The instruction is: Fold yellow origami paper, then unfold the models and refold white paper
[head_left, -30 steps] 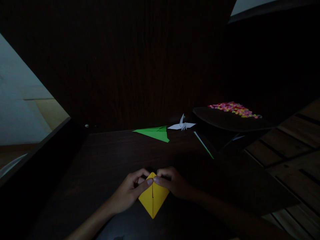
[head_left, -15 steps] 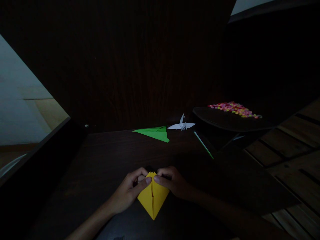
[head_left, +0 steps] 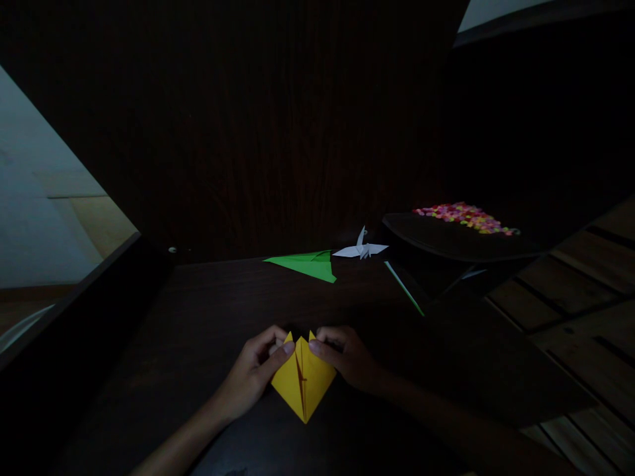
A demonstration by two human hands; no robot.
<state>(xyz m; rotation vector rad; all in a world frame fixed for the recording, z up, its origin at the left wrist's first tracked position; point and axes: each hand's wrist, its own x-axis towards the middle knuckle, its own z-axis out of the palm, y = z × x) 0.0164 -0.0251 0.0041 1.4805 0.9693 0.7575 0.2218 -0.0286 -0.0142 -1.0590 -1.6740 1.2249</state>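
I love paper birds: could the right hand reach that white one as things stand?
Probably yes: nothing visible stands between the right hand and the white bird, though that hand is holding the yellow paper.

Yellow paper matt; desktop wood-grained

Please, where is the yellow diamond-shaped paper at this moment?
In the head view, the yellow diamond-shaped paper is at lower centre, held between the left hand and right hand, nearer than the green pointed paper.
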